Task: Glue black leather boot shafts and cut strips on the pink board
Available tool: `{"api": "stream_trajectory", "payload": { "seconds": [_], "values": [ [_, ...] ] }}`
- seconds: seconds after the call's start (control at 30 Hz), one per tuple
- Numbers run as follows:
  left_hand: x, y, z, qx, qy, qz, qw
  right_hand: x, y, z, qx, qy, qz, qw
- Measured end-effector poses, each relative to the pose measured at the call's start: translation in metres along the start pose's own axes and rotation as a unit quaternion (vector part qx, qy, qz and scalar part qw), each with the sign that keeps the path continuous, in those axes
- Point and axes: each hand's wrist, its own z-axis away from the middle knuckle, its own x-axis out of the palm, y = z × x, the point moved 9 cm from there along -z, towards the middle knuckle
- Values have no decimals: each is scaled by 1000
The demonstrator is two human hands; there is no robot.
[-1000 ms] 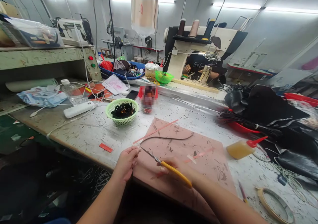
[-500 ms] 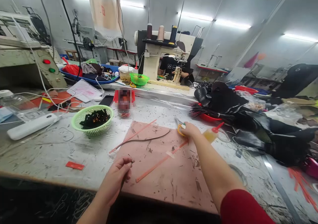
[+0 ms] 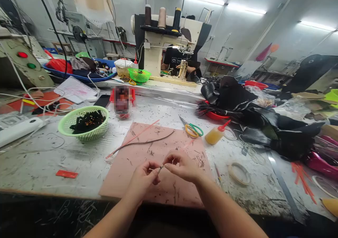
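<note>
Over a pinkish-brown board, my left hand pinches a thin dark strip, of which only a short tip shows between the fingers. Fingertips of my right hand close on that same tip from the right. Most of the strip is hidden by the hands. Beyond them on the board lie a dark cord and a thin pinkish-red strip. Scissors with yellow and green handles rest at the board's far right corner, apart from both hands.
A glue bottle with a red tip stands right of the scissors, and a tape roll lies nearer. Left is a green basket of black pieces. Black material is heaped at right. A person sits behind the sewing machine.
My right hand has let go of the scissors, leaving them on the table, and moved back to my left hand, meeting it at the strip's tip. The view has shifted slightly.
</note>
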Motion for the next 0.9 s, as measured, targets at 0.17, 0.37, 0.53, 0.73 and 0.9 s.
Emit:
{"api": "stream_trajectory", "payload": {
  "seconds": [0.17,0.37,0.53,0.73,0.9],
  "values": [
    [11,-6,-3,-2,-19,-38,999,4,4,13,12,5,-54,998],
    [6,-12,-3,-41,-50,-145,987,-19,44,3,86,17,5,996],
    [-43,-18,2,-52,-43,-307,949,-101,127,-15,207,108,97,968],
    [-72,-30,5,-55,-10,-357,933,-124,163,-27,263,76,150,950],
    [-68,-28,4,-9,12,-342,940,-121,165,-28,275,64,177,943]
  ]
}}
